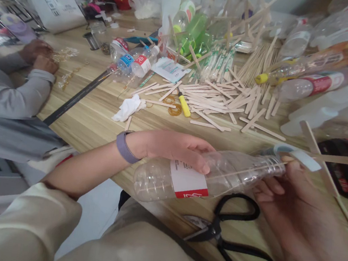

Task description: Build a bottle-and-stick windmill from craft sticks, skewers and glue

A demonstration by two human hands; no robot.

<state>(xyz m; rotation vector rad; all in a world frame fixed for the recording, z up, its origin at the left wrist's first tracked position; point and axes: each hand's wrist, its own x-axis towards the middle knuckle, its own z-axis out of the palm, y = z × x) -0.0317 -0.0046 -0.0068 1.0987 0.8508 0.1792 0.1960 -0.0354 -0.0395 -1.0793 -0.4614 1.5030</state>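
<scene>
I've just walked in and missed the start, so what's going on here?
The person's left hand holds a clear plastic bottle on its side, while the right hand is at its mouth end; exactly what it grips there is unclear. Black-handled scissors lie beside the bottle, with loose wooden sticks farther back. Off to the left, another person's hands are at small pieces on the table.

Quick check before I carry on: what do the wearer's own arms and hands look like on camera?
The left hand is bare, with a plain purple-grey wristband and a loose cream sleeve ending near the elbow. The right hand is bare too, somewhat blurred, with no band or sleeve visible on that side.
</scene>
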